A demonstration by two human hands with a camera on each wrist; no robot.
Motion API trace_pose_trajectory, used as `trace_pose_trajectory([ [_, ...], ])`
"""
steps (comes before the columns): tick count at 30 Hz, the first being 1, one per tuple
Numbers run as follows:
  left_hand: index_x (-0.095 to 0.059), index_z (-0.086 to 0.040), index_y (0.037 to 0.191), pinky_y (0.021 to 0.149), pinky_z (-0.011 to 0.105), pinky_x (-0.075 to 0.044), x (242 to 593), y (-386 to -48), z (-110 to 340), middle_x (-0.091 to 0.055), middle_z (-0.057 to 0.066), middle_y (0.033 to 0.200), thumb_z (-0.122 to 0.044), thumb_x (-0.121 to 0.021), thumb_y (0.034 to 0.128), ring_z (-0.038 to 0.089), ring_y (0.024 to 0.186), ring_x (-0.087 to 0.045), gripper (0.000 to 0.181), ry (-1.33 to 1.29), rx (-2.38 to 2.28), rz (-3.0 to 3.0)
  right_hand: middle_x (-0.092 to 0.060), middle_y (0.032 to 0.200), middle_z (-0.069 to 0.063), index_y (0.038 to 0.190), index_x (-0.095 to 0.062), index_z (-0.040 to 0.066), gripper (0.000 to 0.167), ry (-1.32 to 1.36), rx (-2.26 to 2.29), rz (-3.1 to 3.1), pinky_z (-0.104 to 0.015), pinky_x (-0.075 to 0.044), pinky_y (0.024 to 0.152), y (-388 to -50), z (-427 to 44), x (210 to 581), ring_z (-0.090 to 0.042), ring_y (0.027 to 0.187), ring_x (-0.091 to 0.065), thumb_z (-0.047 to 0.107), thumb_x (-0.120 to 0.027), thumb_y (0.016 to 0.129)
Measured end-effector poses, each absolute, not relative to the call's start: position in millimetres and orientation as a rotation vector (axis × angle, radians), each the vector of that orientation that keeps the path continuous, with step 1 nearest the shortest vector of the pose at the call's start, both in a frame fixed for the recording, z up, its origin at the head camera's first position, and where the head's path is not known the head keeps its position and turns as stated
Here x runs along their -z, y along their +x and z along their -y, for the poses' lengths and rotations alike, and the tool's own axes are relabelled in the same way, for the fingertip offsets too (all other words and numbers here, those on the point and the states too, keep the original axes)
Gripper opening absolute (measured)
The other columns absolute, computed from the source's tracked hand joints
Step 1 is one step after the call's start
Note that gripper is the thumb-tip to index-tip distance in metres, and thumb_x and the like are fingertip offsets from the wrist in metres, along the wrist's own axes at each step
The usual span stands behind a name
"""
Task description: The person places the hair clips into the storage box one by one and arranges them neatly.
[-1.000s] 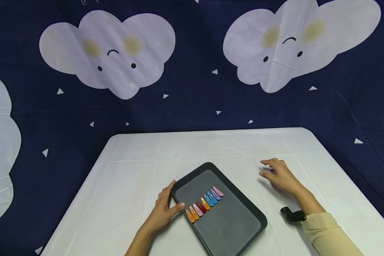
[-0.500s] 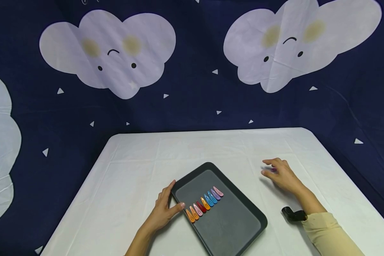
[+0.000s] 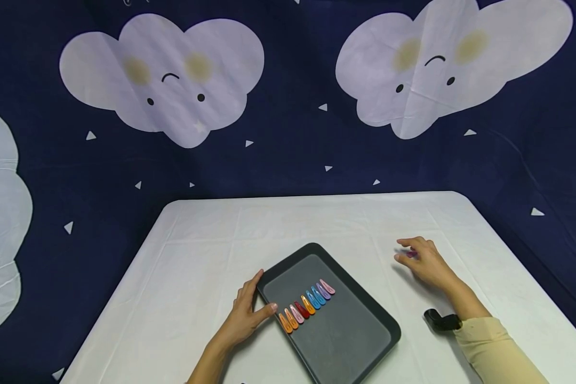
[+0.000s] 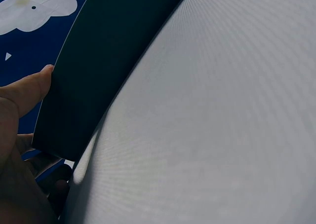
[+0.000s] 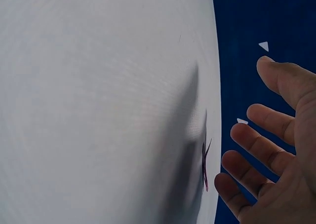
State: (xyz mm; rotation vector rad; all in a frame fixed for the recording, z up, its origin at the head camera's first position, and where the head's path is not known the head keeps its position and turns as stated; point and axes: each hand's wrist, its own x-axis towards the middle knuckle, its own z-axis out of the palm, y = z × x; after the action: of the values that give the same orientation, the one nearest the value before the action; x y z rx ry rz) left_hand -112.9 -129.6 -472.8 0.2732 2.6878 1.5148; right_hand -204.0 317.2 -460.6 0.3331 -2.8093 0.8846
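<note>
A dark grey baking tray [image 3: 341,341] lies turned at an angle on the table. Inside it, a slanting row of snap hair clips [image 3: 302,310] in orange, pink, red, blue and purple runs from the left edge toward the middle. My left hand [image 3: 245,309] grips the tray's left corner, thumb on one side and fingers on the other. Right of the tray, my right hand [image 3: 424,262] hovers with fingers spread and loosely bent, holding nothing. Beneath it on the cloth lies a purplish-pink hair clip [image 5: 205,167], partly hidden by the hand in the head view.
A white cloth covers the table [image 3: 211,240]. Behind it hangs a dark blue curtain [image 3: 288,170] with clouds and small triangles. A black wrist device [image 3: 441,321] sticks out beside the right sleeve [image 3: 494,346].
My right hand has drifted slightly to the right, and more of the purplish-pink clip beneath it shows. The left hand, tray and row of clips have stayed put.
</note>
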Motion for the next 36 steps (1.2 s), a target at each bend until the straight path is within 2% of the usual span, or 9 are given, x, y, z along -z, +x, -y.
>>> trace_pose_trajectory([
  [28,-0.024,-0.016,0.150,0.104,0.062,-0.016,473,-114,130,-0.039,0.012,0.145,-0.034,-0.071,0.0820,0.031,0.131,-0.031,0.085,0.270,-1.516,-2.671,-0.055,0.118,-0.026,0.123,-0.057,-0.001,0.047,0.261,-0.838,2.843,-0.051,-0.034,0.087,-209,-328,465,-0.039,0.104,-0.044,0.028,-0.065,0.087],
  [36,-0.024,-0.018,0.150,0.104,0.061,-0.018,474,-114,130,-0.040,0.011,0.144,-0.035,-0.071,0.0818,0.030,0.130,-0.032,0.085,0.268,-1.507,-2.679,-0.056,0.115,-0.028,0.121,-0.057,-0.003,0.048,0.237,-0.798,2.821,-0.047,-0.034,0.082,-210,-335,468,-0.040,0.099,-0.045,0.026,-0.068,0.084],
])
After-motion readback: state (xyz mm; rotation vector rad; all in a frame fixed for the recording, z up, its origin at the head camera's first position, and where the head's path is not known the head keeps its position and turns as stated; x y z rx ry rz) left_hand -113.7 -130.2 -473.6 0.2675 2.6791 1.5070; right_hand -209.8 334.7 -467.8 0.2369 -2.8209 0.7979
